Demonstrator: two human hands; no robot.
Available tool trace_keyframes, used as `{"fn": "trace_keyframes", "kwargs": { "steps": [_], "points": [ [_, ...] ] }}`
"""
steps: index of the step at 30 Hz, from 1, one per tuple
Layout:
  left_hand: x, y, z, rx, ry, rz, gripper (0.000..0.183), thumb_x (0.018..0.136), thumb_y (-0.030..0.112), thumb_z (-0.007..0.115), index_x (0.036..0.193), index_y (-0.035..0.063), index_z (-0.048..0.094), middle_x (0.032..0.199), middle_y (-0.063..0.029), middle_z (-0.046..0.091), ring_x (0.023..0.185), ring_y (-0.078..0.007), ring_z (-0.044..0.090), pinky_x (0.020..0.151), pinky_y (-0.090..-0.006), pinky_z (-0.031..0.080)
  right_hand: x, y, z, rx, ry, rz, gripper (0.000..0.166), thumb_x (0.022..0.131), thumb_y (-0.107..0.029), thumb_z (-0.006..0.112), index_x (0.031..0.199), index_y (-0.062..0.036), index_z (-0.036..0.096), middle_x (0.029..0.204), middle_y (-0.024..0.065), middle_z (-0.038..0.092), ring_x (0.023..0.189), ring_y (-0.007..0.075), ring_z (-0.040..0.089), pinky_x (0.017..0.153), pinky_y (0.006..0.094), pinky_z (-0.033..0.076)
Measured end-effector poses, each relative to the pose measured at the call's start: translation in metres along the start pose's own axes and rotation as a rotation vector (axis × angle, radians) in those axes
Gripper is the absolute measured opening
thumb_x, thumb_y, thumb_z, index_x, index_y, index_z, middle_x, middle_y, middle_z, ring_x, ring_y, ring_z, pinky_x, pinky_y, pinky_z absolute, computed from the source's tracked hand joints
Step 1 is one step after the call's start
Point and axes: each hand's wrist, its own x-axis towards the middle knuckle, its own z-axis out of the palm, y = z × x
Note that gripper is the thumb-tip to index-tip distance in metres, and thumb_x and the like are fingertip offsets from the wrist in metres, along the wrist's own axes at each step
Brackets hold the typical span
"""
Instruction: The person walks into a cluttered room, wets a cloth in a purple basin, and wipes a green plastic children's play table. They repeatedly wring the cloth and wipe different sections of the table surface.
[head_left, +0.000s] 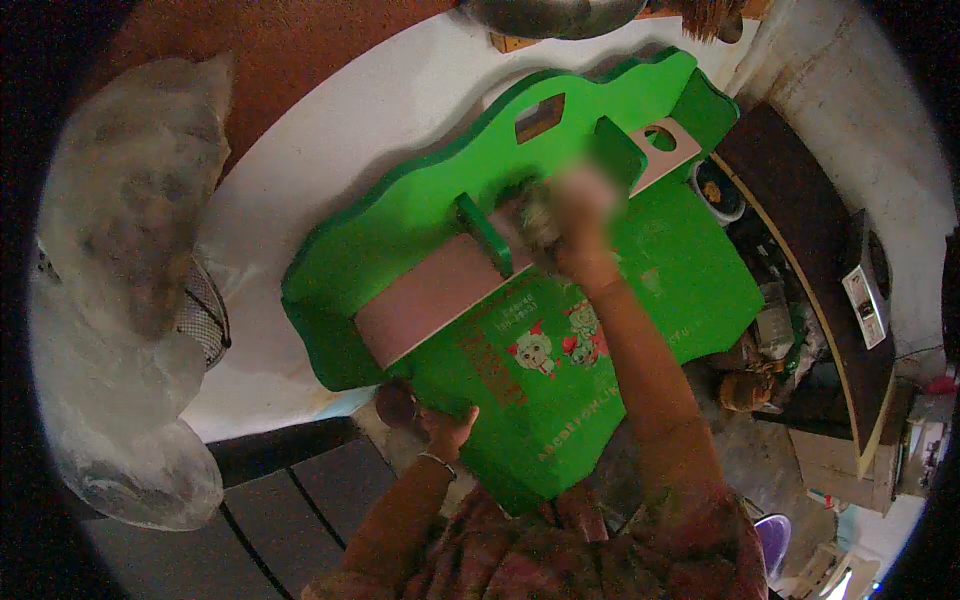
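A bright green child's desk (660, 247) with a wavy backboard, pink shelf (435, 289) and upright dividers stands before me. Cartoon figures (544, 349) and printed letters decorate its top. My right hand (581, 199), blurred, reaches to the rear of the desk between the dividers. In it is a pale, crumpled wad (538, 217), seemingly a cloth, against the shelf area. My left hand (448, 431), with a bracelet at the wrist, grips the desk's left edge, thumb on top. Its other fingers are partly hidden. A dark reddish-brown round object (397, 401) sits just beyond that hand.
A large translucent plastic bag (135, 300) hangs at left, near a wire-mesh item (202, 315). Behind the desk is a white wall (315, 135). To the right, a dark curved tabletop (795, 195) stands above clutter and a white bucket (720, 195). A purple object (772, 540) is lower right.
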Motion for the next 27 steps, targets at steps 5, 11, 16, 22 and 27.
{"fn": "trace_keyframes", "kwargs": {
  "steps": [5,11,16,22,27],
  "points": [
    [-0.027,0.036,-0.027,0.324,-0.079,-0.111,0.066,0.081,0.052,0.051,0.129,0.0079,0.040,0.137,-0.0087,0.037,0.124,-0.0308,0.033,0.103,-0.0424,0.027,0.056,-0.170,-0.013,-0.189,0.547,-0.253,0.054,0.062,0.007,0.059,0.114,-0.0007,0.046,0.104,0.0183,0.046,0.096,0.0381,0.047,0.084,0.0414,0.041],
    [-0.041,0.118,-0.003,0.718,-0.155,-0.206,0.068,0.081,0.050,0.052,0.130,0.0050,0.036,0.138,-0.0091,0.036,0.125,-0.0297,0.033,0.104,-0.0421,0.026,0.087,-0.114,0.018,-0.505,0.712,-0.046,0.050,0.066,0.001,0.060,0.113,0.0005,0.047,0.109,0.0194,0.048,0.098,0.0366,0.050,0.086,0.0393,0.042],
    [-0.048,0.139,0.002,0.466,-0.180,-0.091,0.068,0.082,0.048,0.052,0.132,0.0051,0.034,0.137,-0.0098,0.036,0.125,-0.0289,0.033,0.103,-0.0409,0.027,0.058,-0.051,0.031,-0.807,0.694,-0.039,0.041,0.076,-0.012,0.060,0.115,-0.0034,0.050,0.106,0.0121,0.057,0.094,0.0257,0.057,0.082,0.0344,0.046],
    [-0.039,0.095,-0.001,0.396,-0.108,-0.038,0.061,0.086,0.042,0.048,0.133,0.0064,0.033,0.138,-0.0085,0.035,0.125,-0.0303,0.032,0.101,-0.0461,0.029,0.067,-0.057,0.006,-0.592,0.443,-0.028,0.042,0.077,-0.008,0.057,0.117,-0.0006,0.046,0.106,0.0160,0.055,0.097,0.0298,0.054,0.085,0.0357,0.043],
    [-0.028,0.050,-0.023,0.540,-0.264,-0.111,0.061,0.087,0.044,0.048,0.132,0.0069,0.033,0.136,-0.0099,0.036,0.122,-0.0331,0.035,0.101,-0.0497,0.029,0.101,-0.108,0.000,-0.290,0.740,-0.250,0.036,0.073,-0.003,0.059,0.106,-0.0002,0.046,0.099,0.0219,0.052,0.092,0.0404,0.050,0.082,0.0441,0.040]
  ]
}}
